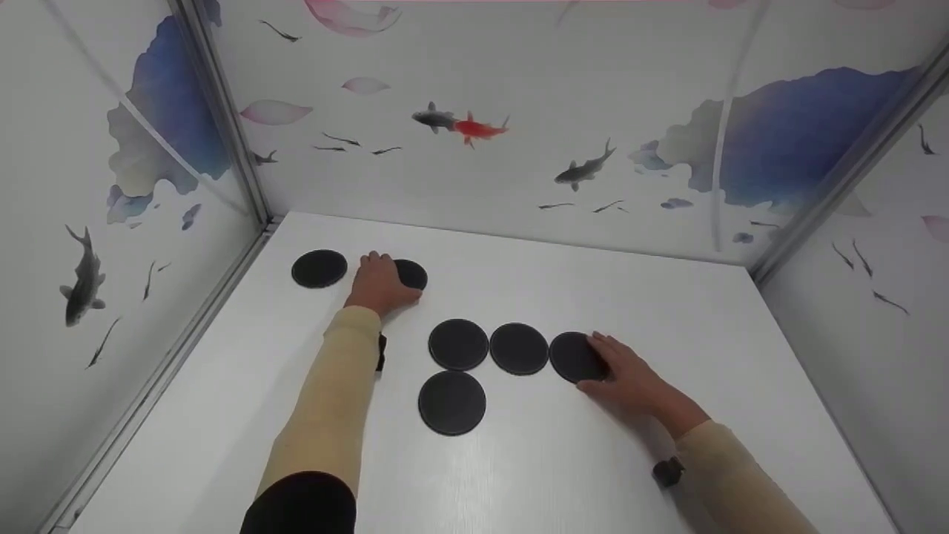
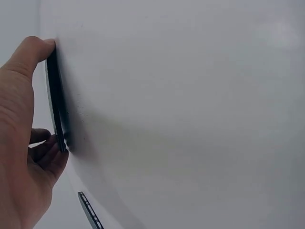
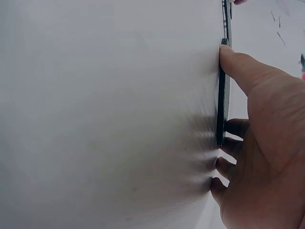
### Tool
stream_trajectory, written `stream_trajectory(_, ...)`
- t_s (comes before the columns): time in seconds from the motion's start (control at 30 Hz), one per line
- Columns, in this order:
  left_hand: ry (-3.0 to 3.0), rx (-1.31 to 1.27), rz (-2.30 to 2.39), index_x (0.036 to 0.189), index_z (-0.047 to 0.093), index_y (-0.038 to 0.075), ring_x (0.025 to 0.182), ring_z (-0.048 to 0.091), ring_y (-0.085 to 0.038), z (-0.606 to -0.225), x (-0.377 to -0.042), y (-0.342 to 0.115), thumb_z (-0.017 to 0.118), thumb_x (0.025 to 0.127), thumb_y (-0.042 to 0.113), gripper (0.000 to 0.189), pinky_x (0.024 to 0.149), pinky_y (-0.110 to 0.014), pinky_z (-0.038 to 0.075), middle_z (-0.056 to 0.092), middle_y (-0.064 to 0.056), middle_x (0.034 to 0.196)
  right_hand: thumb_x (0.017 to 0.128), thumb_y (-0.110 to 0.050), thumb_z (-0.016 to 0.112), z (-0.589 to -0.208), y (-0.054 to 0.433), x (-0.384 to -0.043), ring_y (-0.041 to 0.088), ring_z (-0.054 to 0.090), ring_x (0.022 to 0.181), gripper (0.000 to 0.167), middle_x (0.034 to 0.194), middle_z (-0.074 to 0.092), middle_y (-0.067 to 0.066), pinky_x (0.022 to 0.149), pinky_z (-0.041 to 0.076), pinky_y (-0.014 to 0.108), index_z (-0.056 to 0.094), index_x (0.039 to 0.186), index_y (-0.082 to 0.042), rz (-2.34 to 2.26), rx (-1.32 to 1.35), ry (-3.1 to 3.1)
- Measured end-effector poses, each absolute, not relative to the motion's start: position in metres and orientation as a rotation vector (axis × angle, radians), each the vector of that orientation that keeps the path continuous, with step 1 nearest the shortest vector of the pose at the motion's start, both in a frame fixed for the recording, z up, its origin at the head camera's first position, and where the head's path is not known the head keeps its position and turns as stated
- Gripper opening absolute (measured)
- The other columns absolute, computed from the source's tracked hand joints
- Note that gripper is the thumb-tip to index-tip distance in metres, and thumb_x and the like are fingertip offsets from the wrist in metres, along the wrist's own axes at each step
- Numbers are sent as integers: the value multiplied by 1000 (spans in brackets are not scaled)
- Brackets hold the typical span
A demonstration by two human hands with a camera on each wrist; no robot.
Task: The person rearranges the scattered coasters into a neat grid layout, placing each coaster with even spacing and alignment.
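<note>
Toward the back left of the table, my left hand (image 1: 379, 284) grips a round black coaster (image 1: 412, 274) by its rim. Seen edge-on in the left wrist view, that coaster (image 2: 54, 93) lies between thumb and fingertips, its dark underside partly showing. At the right, my right hand (image 1: 630, 378) holds another black coaster (image 1: 574, 357) between thumb and fingers; it lies at the right end of a row. Its thin edge (image 3: 221, 95) shows in the right wrist view, two fingertips resting on the table beyond it. The middle coaster (image 1: 519, 348) and left coaster (image 1: 458, 345) complete that row.
A black coaster (image 1: 452, 403) lies just below the row's left end. Another coaster (image 1: 319, 268) lies alone at the far left, beside my left hand. White printed panels (image 1: 474, 185) enclose the white table (image 1: 556, 475) at the back and both sides.
</note>
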State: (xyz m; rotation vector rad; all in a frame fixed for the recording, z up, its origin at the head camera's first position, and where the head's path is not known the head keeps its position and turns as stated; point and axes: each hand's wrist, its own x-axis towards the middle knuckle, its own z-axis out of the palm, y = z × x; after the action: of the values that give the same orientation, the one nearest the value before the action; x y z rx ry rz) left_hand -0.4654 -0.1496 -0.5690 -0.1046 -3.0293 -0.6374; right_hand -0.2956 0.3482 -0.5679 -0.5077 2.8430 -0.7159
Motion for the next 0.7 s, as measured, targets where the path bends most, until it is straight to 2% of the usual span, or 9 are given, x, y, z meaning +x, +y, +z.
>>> stream_trajectory(0.37,-3008,-118,-590,146,51,-18,139,47,-50,-564,-456,-143,82,83,54,100,122,-57,42,51,-35,144,103,-53,76,-568,348,-298,49,19,166,97,180,26,21,129,23,70,30,174,-4,-701,-489,2839)
stream_trajectory(0.57,-3009,-157,-677,154,43,-19,147,40,-51,-557,-445,-140,76,87,55,105,126,-56,36,44,-38,154,103,-53,76,-569,348,-298,48,18,166,97,180,26,20,130,22,69,30,174,-4,-695,-484,2838)
stream_trajectory(0.7,-3020,-187,-678,156,42,-15,146,41,-47,-557,-449,-135,75,88,61,108,124,-55,39,45,-34,154,103,-54,76,-570,349,-299,48,18,166,98,180,26,19,130,23,68,30,174,-4,-688,-494,2842)
